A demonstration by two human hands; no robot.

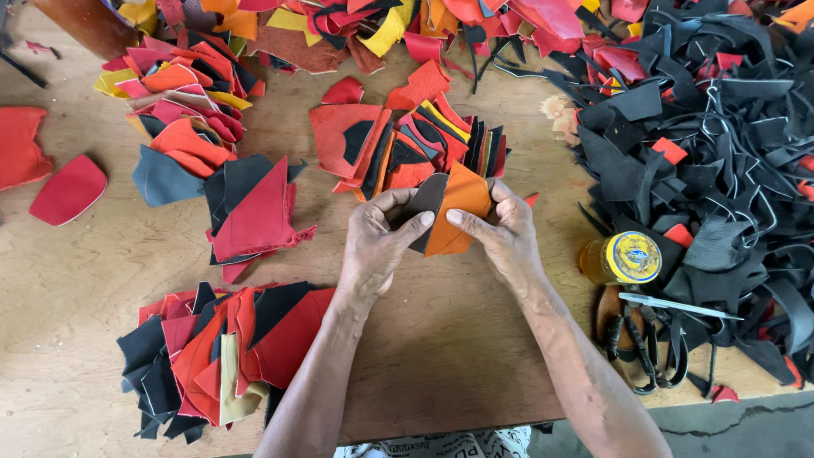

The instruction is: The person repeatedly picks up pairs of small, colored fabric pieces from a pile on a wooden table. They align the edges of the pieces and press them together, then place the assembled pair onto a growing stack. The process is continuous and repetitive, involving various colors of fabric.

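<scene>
We note both hands meeting at mid-surface over a small stack of cut leather pieces: an orange piece (458, 216) on top and a dark grey piece (426, 203) beneath and to its left. Our left hand (379, 242) is closed in a pinch on the grey piece's left edge, thumb on top; our right hand (502, 231) pinches the orange piece's right edge, thumb pointing inward toward the left thumb. The pair's long axis runs away from us, slightly tilted, so each hand is equally near. Just beyond lies a fanned row of red, black and orange pieces (415, 144) — nearly touching the held pair. Bare wooden surface (441, 339) lies open toward us. A glue jar with a yellow lid (623, 257) and scissors (653, 335) sit near the right forearm, by the black scrap heap (721, 170); a red-and-black pile (220, 352) lies left.
</scene>
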